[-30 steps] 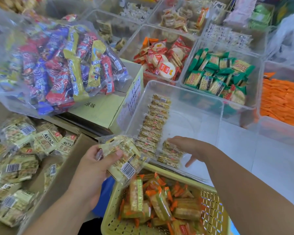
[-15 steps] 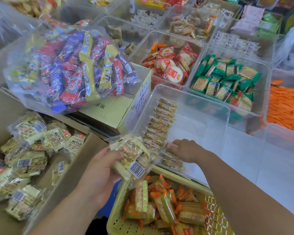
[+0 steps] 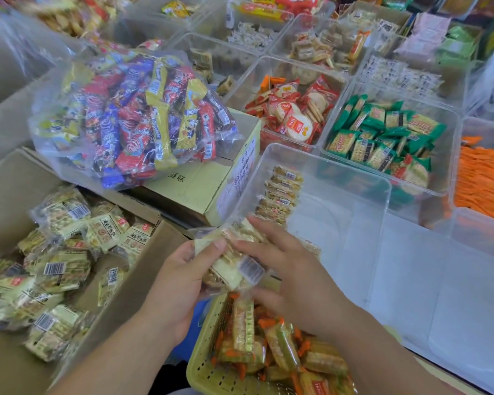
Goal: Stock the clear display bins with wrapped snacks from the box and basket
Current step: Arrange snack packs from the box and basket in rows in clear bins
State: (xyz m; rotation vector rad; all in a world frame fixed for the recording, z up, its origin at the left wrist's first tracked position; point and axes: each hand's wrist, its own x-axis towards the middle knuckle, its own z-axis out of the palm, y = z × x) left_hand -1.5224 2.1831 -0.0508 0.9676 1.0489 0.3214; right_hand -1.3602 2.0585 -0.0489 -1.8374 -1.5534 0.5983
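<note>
Your left hand (image 3: 180,277) grips a clear bag of cracker packs (image 3: 228,260), thumb pressed on top and fingers curled beneath, holding it at the near-left corner of the clear bin (image 3: 334,223) and above the far end of the yellow basket (image 3: 206,372). Your right hand (image 3: 294,272) lies on the bag's right side with its fingers fairly straight and spread, touching the wrapper rather than pinching it. A row of packs (image 3: 283,192) stands along the bin's left wall, and the cardboard box (image 3: 126,283) at your left holds more such bags.
</note>
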